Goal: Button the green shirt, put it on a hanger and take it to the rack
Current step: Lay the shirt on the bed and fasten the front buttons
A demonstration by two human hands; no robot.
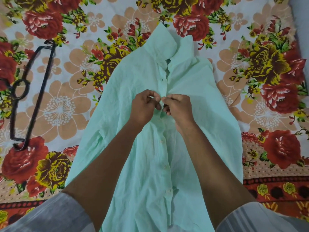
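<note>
The green shirt (145, 148) lies flat in front of me on the floral bedsheet (66, 101), front side up, its collar (164, 46) pointing away from me and its hem reaching down between my forearms. Both my hands meet at the button placket about midway down the chest. My left hand (144, 107) is pinched closed on the edge of the fabric, thumb and fingers bunched, and my right hand (178, 108) is pinched on the facing edge, the fingertips of the two hands touching over the same spot. Whether the button under them is through its hole I cannot tell, since my fingers cover it. Above my hands one small button (161, 79) shows on the placket, and below my wrists three more white buttons run in a line toward the hem. The black hanger (36, 91) lies on the bedsheet well off to my left, apart from the shirt, its hook near the sheet's left edge. My loose white sleeves (55, 213) sit at the bottom corners of the view.
</note>
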